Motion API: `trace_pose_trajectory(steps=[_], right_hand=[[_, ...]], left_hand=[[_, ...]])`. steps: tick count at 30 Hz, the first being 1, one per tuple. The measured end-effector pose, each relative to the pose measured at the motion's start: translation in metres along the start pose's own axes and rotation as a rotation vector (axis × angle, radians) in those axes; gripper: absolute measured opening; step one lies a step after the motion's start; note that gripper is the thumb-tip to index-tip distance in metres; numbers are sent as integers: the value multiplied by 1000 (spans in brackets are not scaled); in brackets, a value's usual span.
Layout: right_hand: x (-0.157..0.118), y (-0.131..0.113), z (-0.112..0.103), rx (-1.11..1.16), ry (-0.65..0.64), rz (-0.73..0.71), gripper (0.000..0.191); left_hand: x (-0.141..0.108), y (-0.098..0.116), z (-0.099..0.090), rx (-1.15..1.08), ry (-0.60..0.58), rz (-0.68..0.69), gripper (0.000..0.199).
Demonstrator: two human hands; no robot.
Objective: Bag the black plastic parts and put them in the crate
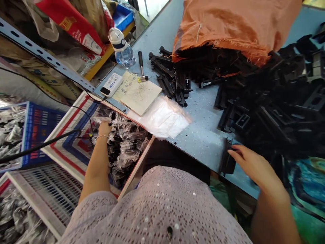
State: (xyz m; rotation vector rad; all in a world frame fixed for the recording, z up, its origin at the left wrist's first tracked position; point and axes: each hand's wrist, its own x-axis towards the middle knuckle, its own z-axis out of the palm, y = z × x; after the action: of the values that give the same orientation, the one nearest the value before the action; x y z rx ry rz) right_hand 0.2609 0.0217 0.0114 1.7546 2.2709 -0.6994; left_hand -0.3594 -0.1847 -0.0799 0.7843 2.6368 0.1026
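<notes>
My left hand (104, 128) reaches down into a bag-lined box (76, 142) beside the table, fingers on a clear plastic-wrapped packet (100, 120) among several bagged black parts (127, 145). My right hand (250, 162) rests at the blue table's (203, 132) near edge, gripping a black plastic part (226, 159). A large heap of black plastic parts (274, 101) lies just beyond that hand, spilling out of an orange sack (236, 23).
A stack of clear plastic bags (165, 117), paper sheets (138, 93), a white power bank (111, 84), a small hammer (141, 66) and a water bottle (123, 49) lie on the table's left part. Blue and white crates (33, 135) with bagged parts stand at left. Black cables (38, 145) cross them.
</notes>
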Motion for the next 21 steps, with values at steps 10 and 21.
trace_pose_trajectory(steps=[10,21], right_hand=[[-29,6,34,-28,22,223,86],[-15,-14,40,419,5,72,47]], left_hand=[[-64,96,25,-370,422,298,25],[-106,229,63,-456,289,829,19]])
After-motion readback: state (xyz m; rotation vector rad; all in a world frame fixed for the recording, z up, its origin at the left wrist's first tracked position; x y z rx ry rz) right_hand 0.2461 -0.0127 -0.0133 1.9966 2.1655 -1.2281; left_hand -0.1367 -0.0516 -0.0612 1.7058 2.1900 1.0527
